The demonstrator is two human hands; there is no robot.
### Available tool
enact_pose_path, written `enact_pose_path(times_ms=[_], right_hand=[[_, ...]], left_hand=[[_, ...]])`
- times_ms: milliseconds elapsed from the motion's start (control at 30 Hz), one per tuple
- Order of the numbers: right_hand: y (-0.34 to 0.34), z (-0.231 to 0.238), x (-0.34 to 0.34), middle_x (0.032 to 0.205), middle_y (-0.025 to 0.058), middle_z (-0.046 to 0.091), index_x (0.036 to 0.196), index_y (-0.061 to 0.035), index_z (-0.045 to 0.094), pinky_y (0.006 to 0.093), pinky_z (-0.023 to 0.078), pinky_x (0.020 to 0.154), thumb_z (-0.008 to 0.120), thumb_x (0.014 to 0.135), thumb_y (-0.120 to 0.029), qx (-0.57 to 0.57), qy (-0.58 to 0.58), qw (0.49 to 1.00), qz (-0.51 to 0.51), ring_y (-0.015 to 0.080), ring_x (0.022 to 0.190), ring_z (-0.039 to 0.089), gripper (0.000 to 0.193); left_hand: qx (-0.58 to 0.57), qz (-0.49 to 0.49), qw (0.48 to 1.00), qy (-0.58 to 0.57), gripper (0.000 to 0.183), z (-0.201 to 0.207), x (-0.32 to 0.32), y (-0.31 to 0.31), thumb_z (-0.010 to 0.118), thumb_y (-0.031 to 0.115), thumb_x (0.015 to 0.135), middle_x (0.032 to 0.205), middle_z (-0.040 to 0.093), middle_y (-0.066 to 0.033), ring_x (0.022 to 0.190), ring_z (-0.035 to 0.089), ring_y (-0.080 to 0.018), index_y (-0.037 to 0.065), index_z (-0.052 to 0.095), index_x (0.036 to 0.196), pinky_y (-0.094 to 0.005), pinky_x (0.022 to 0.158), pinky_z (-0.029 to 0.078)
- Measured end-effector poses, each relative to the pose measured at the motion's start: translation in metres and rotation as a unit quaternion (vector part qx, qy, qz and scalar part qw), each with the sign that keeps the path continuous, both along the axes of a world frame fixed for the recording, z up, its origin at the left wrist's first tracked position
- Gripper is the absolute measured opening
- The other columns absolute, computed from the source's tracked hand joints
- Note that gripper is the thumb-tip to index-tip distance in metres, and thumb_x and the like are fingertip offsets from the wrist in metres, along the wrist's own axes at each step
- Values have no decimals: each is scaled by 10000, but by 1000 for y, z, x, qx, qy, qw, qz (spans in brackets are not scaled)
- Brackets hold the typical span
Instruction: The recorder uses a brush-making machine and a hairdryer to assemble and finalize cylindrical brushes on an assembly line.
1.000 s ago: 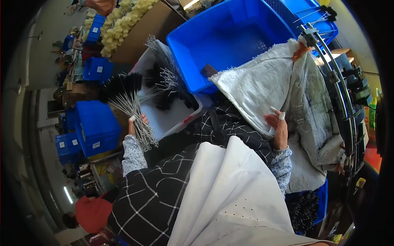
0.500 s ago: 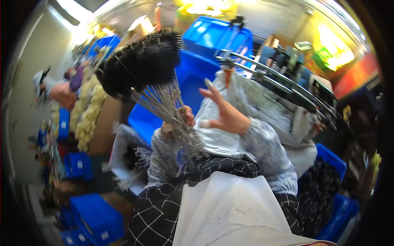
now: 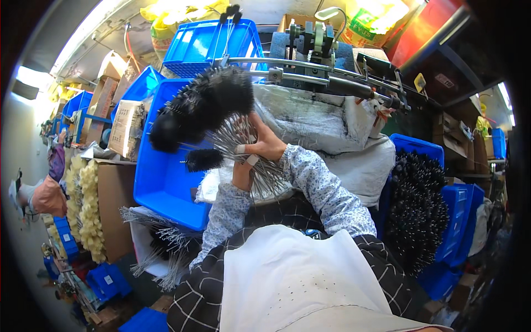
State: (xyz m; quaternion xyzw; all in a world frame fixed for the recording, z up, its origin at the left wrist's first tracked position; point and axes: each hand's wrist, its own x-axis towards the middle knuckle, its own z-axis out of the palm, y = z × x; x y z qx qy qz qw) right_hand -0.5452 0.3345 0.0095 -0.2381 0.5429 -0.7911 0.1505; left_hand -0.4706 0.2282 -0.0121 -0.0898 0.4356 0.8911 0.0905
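Cardboard boxes [image 3: 126, 128] and bright lamps are crowded along the back and left of the workroom, and a metal rail [image 3: 332, 81] is set across the far side of the work place, beyond a pale woven sack [image 3: 310, 119]. In front of the wearer, over the near right edge of a blue bin [image 3: 166, 185], a bundle of black wire-stemmed brushes [image 3: 213, 102] is held up at a tilt, bristle heads to the upper left, stem ends splayed to the lower right. By the left hand [image 3: 241, 176] the stems are clasped from below, though its fingers are partly hidden; by the right hand [image 3: 268, 143] they are gripped from the right, just under the bristles, thumb laid across the wires. One brush head [image 3: 203, 160] is left hanging lower than the rest. Each brush is judged light, but the whole bundle is likely to feel top-heavy, with stiff, springy, rather slippery stems that may slide past one another, and soft bristles that could be crushed or snagged. A hold is best taken round the gathered stems, close below the heads, where they are packed tightest. More black brushes [image 3: 417, 210] are heaped in a bin at the right.
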Motion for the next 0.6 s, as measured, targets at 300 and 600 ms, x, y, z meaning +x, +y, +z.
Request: enact_pose_path(times_ms=[300, 600], right_hand=[[-5, 47, -8, 1201, 199, 392, 1272, 7, 164, 301, 296, 905, 461, 817, -260, 86, 108, 990, -9, 239, 1106, 394, 605], [45, 51, -6, 1083, 167, 505, 1124, -7, 426, 312, 352, 851, 276, 878, -412, 345, 92, 934, -9, 247, 1021, 479, 497]], left_hand=[[-42, 110, 989, 92, 379, 46, -2, 11, 532, 2, 741, 1081, 489, -66, 965, 468, -130, -17, 449, 1110, -243, 822, 376], [33, 151, 984, 88, 335, 77, -16, -5, 510, 133, 784, 1005, 502, -125, 907, 543, -244, -2, 423, 1077, -327, 718, 479]])
